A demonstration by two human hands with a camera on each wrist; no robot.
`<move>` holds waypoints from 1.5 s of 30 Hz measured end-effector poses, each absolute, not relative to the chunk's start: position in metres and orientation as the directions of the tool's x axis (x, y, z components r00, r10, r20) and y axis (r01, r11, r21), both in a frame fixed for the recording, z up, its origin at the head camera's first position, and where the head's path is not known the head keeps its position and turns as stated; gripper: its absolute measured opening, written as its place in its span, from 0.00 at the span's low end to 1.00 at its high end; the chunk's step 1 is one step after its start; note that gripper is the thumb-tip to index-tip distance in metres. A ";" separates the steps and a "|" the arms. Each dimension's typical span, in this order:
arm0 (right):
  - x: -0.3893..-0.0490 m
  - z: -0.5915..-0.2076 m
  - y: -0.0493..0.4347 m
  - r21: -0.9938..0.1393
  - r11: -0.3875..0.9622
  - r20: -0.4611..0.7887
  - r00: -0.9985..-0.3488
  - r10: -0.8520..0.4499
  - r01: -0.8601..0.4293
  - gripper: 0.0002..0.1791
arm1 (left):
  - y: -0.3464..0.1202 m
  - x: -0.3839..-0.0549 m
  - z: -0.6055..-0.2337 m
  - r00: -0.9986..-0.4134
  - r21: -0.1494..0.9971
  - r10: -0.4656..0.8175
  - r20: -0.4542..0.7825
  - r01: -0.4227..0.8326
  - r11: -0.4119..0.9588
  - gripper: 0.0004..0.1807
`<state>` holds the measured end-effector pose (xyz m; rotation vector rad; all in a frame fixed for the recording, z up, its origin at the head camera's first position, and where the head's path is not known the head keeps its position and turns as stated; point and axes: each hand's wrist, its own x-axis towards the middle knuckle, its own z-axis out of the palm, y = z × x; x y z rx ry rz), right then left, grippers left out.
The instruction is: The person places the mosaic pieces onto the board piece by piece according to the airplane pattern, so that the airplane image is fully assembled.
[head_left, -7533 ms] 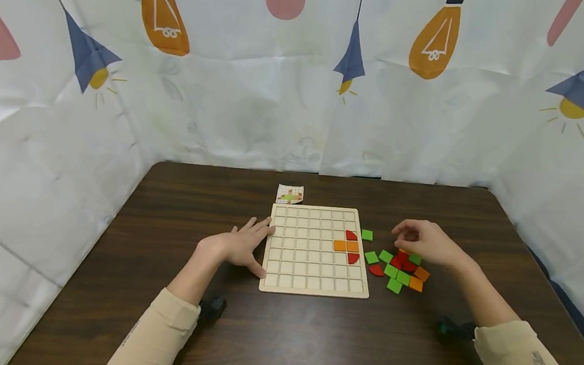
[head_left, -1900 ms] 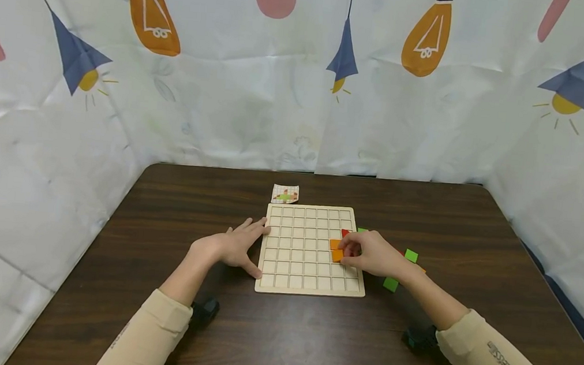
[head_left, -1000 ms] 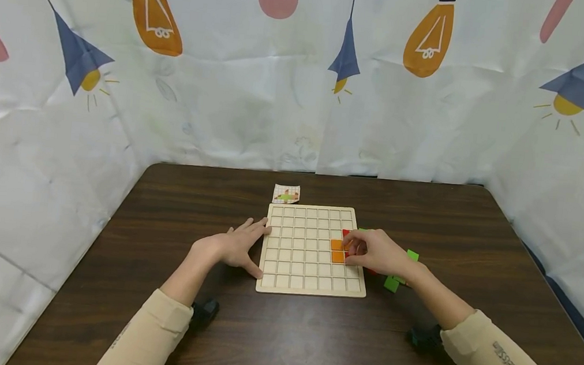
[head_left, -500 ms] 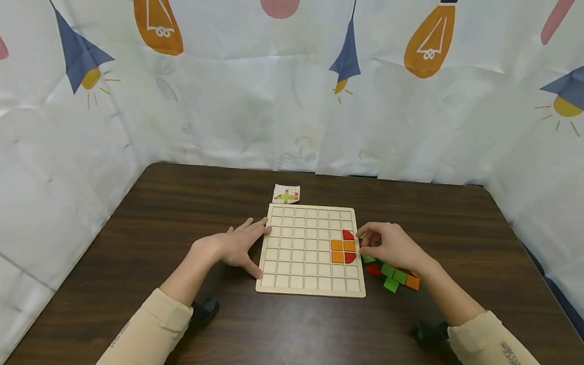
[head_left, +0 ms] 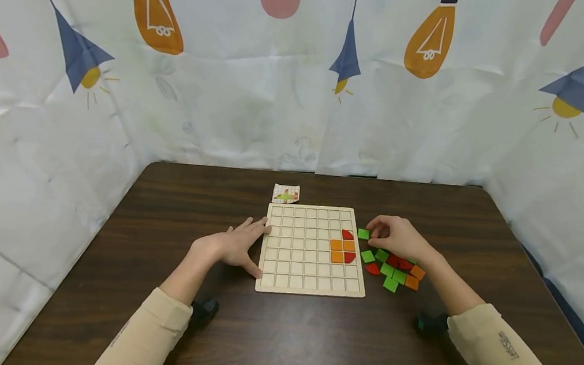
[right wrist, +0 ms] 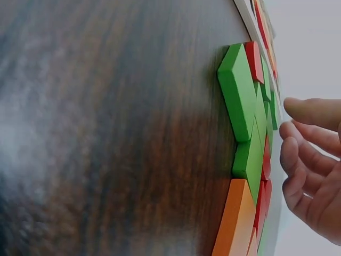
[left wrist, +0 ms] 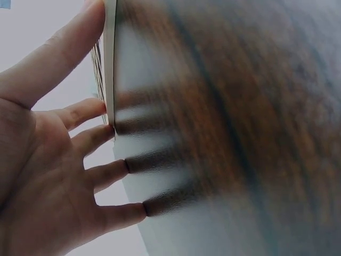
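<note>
A light wooden grid board [head_left: 300,267] lies on the dark table. Three orange square tiles [head_left: 337,256] sit together near its right side, with a red quarter-round tile [head_left: 347,234] above them and another red tile [head_left: 349,258] below right. My left hand [head_left: 231,248] rests along the board's left edge, fingers spread and straight; in the left wrist view its thumb [left wrist: 64,53] touches the board's edge. Beyond the board's right edge, my right hand [head_left: 397,236] hovers with loosely bent fingers and nothing between them. A lone green square tile [head_left: 363,234] lies right by its fingertips.
A loose pile of green tiles [head_left: 390,284], red tiles and orange tiles [head_left: 412,282] lies right of the board, beneath the right hand. Behind the board's left corner is a small picture card [head_left: 286,193] with a coloured pattern on a grid. A printed white curtain [head_left: 225,113] surrounds the table.
A third orange tile now sits on the board, below the left one of the earlier pair. My right hand has let go and drawn back rightward off the board. The left hand keeps its place.
</note>
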<state>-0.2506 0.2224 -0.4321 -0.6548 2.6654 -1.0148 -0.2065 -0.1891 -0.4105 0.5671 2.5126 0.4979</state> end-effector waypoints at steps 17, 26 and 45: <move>-0.262 -0.432 0.218 -0.643 0.698 -0.108 -0.866 -0.488 -0.313 0.16 | -0.191 -0.208 -0.410 -0.778 0.455 0.487 -0.397 0.294 0.841 0.61; -0.264 -0.436 0.214 -0.617 0.711 -0.065 -0.879 -0.473 -0.337 0.14 | -0.190 -0.209 -0.410 -0.783 0.451 0.483 -0.392 0.293 0.843 0.61; -0.266 -0.433 0.213 -0.613 0.735 -0.118 -0.887 -0.447 -0.290 0.16 | -0.188 -0.208 -0.411 -0.775 0.475 0.496 -0.392 0.291 0.830 0.60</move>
